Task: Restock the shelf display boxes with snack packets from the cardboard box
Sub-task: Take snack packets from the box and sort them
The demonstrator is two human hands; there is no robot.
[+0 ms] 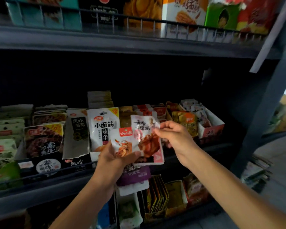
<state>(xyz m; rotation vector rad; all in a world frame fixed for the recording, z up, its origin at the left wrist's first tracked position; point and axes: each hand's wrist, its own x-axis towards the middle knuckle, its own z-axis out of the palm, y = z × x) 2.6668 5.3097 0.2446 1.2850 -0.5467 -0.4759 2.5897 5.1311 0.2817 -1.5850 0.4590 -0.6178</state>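
Note:
My left hand (113,158) grips a small stack of white snack packets (124,142) with red logos and meat pictures, held in front of the middle shelf. My right hand (173,136) pinches the top edge of the rearmost packet (145,129) in that stack. Behind the hands, display boxes (211,128) on the middle shelf stand filled with rows of upright packets. The cardboard box is not in view.
A wire rail (45,172) runs along the middle shelf's front edge. The upper shelf (122,43) holds taller snack boxes behind its own rail. Lower down stand further boxes of packets (157,197). A dark upright post (269,113) borders the shelf on the right.

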